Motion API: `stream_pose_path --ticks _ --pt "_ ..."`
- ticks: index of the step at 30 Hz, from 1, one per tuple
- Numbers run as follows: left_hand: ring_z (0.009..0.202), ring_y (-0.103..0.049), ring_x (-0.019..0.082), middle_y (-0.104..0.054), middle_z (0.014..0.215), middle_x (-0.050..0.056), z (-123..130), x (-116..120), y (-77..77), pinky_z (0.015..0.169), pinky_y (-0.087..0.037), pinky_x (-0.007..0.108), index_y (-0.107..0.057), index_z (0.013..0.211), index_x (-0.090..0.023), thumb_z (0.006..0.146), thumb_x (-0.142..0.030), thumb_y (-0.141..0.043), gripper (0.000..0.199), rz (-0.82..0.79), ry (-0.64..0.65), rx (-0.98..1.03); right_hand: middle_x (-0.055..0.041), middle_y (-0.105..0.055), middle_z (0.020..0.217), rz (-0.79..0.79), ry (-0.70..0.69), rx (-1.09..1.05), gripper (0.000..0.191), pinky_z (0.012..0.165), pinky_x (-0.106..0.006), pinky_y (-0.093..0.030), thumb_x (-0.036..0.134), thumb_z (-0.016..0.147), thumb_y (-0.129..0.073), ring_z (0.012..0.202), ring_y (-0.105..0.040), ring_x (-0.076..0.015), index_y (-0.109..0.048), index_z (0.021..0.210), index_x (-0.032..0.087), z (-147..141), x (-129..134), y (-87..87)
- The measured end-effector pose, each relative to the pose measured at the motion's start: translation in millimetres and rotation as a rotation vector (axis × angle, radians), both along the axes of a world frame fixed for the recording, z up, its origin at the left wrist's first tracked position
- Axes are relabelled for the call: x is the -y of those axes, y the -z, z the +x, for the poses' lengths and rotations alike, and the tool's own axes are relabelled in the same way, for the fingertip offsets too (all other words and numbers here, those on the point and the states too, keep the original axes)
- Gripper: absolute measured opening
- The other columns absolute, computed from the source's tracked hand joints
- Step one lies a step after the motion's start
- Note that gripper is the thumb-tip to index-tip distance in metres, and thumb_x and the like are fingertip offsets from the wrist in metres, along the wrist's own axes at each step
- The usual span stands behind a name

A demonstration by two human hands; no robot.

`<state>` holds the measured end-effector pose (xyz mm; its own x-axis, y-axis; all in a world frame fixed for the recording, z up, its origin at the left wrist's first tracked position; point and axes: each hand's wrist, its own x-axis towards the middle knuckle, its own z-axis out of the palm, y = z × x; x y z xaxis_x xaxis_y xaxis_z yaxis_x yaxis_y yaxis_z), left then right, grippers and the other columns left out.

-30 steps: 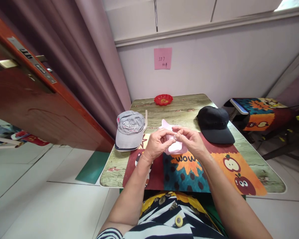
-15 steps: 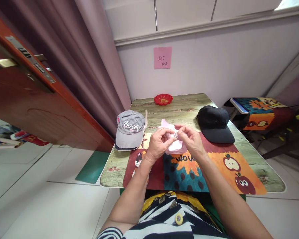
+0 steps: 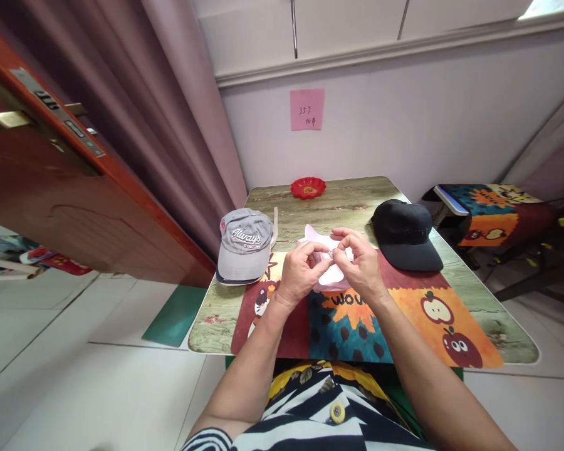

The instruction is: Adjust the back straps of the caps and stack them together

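Note:
A pale pink and white item (image 3: 331, 277), perhaps a cap turned over, lies at the middle of the table on the colourful mat. Over it, my left hand (image 3: 303, 270) and my right hand (image 3: 358, 263) meet with fingers pinched together on a small part of it, mostly hidden by the fingertips. To the left sits a grey cap (image 3: 245, 244) with white lettering, on top of another dark-brimmed one. A black cap (image 3: 407, 233) rests to the right.
A red scalloped dish (image 3: 308, 187) stands at the back of the wood-patterned table (image 3: 216, 319). An open brown door (image 3: 122, 219) and a curtain (image 3: 188, 113) are at the left. Another mat-covered surface (image 3: 493, 213) is at the right.
My right fingers have shifted slightly where they meet my left fingertips. The caps and dish have not moved.

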<state>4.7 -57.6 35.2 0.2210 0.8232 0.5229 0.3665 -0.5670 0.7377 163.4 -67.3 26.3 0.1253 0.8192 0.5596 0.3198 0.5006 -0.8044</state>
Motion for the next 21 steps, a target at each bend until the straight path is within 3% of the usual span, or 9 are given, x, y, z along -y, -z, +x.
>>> stream_pose_path --ticks 5,11,21 --pt "0.064 -0.055 0.012 -0.069 0.083 0.002 -1 -1 1.5 0.063 -0.044 0.026 -0.072 0.093 -0.02 0.084 -0.035 -0.075 0.018 0.014 0.026 -0.017 -0.0104 -0.066 0.126 -0.16 -0.158 -0.063 0.013 0.102 -0.046 -0.045 0.027 0.079 -0.064 0.117 -0.063 -0.0285 -0.058 0.069 0.023 10 -4 -1.3" --pt "0.084 -0.064 0.018 -0.073 0.092 0.005 -3 0 -1.9 0.077 -0.048 0.03 -0.073 0.097 -0.021 0.085 -0.028 -0.074 0.014 0.034 0.091 -0.044 -0.013 -0.069 0.123 -0.37 -0.27 -0.08 0.022 0.102 -0.047 -0.043 0.035 0.078 -0.064 0.124 -0.059 -0.032 -0.058 0.062 0.021 16 -4 -10.4" --pt "0.09 -0.065 0.019 -0.073 0.097 0.006 -3 1 -9.3 0.083 -0.049 0.032 -0.074 0.098 -0.021 0.085 -0.021 -0.069 0.014 -0.059 0.194 0.0 -0.0125 -0.066 0.132 -0.382 -0.43 -0.103 0.031 0.1 -0.049 -0.048 0.046 0.077 -0.076 0.126 -0.059 -0.0315 -0.064 0.067 0.02 32 -8 -7.9"
